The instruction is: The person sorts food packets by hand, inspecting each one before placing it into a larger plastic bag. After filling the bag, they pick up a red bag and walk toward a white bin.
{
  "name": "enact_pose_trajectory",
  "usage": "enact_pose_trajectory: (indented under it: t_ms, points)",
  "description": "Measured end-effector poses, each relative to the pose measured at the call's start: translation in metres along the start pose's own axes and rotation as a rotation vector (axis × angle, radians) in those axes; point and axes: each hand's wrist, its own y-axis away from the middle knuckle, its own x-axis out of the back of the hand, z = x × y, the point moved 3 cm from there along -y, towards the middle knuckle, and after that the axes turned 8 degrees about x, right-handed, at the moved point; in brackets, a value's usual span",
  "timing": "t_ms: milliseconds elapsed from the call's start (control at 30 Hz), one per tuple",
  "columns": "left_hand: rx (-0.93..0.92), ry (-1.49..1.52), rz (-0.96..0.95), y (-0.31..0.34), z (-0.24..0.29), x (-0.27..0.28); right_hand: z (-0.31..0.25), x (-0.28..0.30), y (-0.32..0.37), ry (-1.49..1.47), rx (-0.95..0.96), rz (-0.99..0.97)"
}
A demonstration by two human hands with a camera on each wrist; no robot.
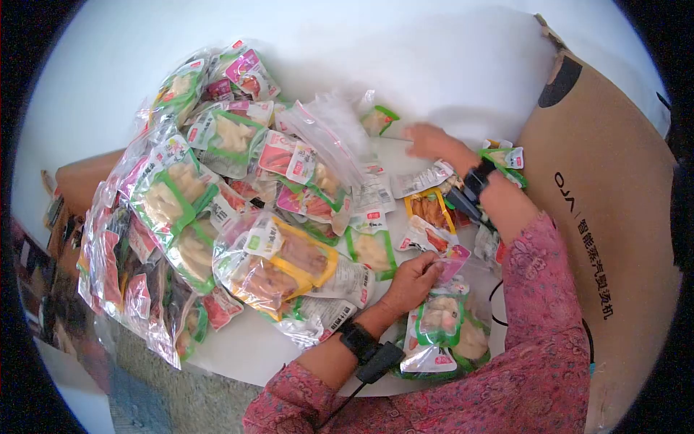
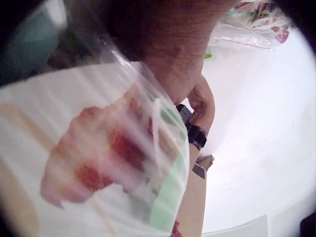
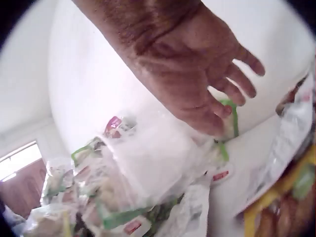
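Observation:
My left hand (image 1: 413,281) pinches the upper edge of a clear plastic bag (image 1: 473,289) near the front of the white table. Inside that bag lie green-edged snack packets (image 1: 439,318) with pale food. In the left wrist view, the bag's film covers a packet picture of reddish meat (image 2: 94,158). Farther back, my right hand (image 1: 434,141) is stretched out over the table, and its fingers (image 3: 237,81) are spread with nothing held. A small green-edged packet (image 1: 379,119) lies just beyond its fingertips; in the right wrist view the hand partly covers it.
A large heap of bagged packets (image 1: 173,188) fills the left side. Loose yellow-edged packets (image 1: 431,210) lie between my arms, beside a green-edged one (image 1: 371,246). An empty-looking zip bag (image 1: 329,137) lies on the heap's right edge. A tall cardboard box (image 1: 593,181) stands at the right.

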Motion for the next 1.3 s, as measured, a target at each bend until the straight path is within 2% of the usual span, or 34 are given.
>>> enact_pose_trajectory:
  t_ms: [67, 100, 167, 233, 267, 400, 467, 500, 567, 600, 667, 733, 767, 867, 933, 967, 1000, 1033, 1067, 1100, 1133, 1200, 1300]
  points:
    - [0.009, -0.014, -0.001, 0.001, -0.001, 0.0, -0.001, 0.019, -0.017, -0.047, -0.152, 0.235]
    - [0.002, -0.031, 0.0, 0.0, -0.002, 0.0, 0.003, 0.012, -0.028, -0.054, -0.143, 0.233]
    - [-0.002, -0.042, 0.017, -0.001, -0.001, 0.001, 0.014, -0.002, -0.049, -0.041, -0.067, 0.52]
    - [0.05, -0.134, 0.003, 0.0, 0.001, 0.001, 0.007, -0.005, -0.062, -0.076, -0.076, 0.549]
    - [-0.024, -0.134, 0.041, 0.001, 0.003, 0.0, 0.005, -0.008, -0.067, -0.106, -0.101, 0.586]
    - [-0.044, -0.202, 0.046, 0.0, 0.002, 0.001, 0.003, -0.008, -0.072, -0.118, -0.127, 0.495]
    - [-0.066, -0.181, 0.049, 0.0, 0.002, 0.001, 0.002, -0.014, -0.077, -0.007, -0.162, 0.258]
    - [-0.065, -0.18, 0.047, 0.0, 0.004, 0.001, 0.003, -0.018, -0.074, -0.008, -0.164, 0.257]
    - [-0.052, -0.182, 0.052, 0.001, 0.005, 0.001, -0.001, -0.027, -0.059, 0.256, 0.043, 0.37]
    - [-0.053, -0.175, 0.044, 0.001, 0.005, -0.001, 0.004, -0.03, -0.047, 0.262, 0.037, 0.364]
    - [-0.024, -0.181, 0.032, -0.001, 0.003, 0.0, 0.008, -0.031, -0.016, 0.4, 0.279, 0.388]
    - [-0.013, -0.176, 0.021, 0.0, 0.005, 0.003, 0.012, -0.03, 0.021, 0.454, 0.325, 0.247]
    - [0.003, -0.174, 0.004, 0.001, 0.006, 0.002, 0.012, -0.028, 0.037, 0.459, 0.32, 0.242]
    - [-0.016, -0.112, 0.02, -0.001, 0.0, -0.001, 0.013, -0.02, 0.084, 0.516, 0.225, 0.137]
    - [-0.043, -0.116, 0.036, -0.002, 0.0, -0.002, -0.012, 0.004, 0.108, 0.402, 0.14, 0.236]
    - [-0.069, -0.123, 0.062, -0.002, 0.003, -0.002, -0.029, 0.005, 0.099, 0.284, 0.124, 0.138]
    - [-0.009, -0.131, 0.034, 0.0, 0.007, -0.001, -0.047, 0.01, 0.089, 0.162, 0.096, 0.051]
    - [-0.025, -0.149, -0.016, 0.0, 0.009, 0.0, -0.057, -0.006, 0.087, 0.264, 0.504, 0.411]
    - [-0.042, -0.172, 0.0, 0.0, 0.007, 0.001, -0.087, -0.003, 0.077, 0.148, 0.471, 0.231]
    - [-0.058, -0.19, 0.024, 0.0, 0.007, 0.0, -0.105, -0.011, 0.074, 0.116, 0.603, 0.29]
    - [-0.072, -0.2, -0.004, 0.001, 0.008, -0.003, -0.122, -0.02, 0.062, 0.079, 0.701, 0.186]
    - [0.034, -0.112, 0.027, 0.001, 0.007, -0.001, -0.136, -0.037, 0.051, 0.037, 0.673, 0.173]
    - [-0.032, -0.069, 0.015, 0.001, 0.006, -0.001, -0.125, -0.039, 0.054, -0.067, 0.566, 0.136]
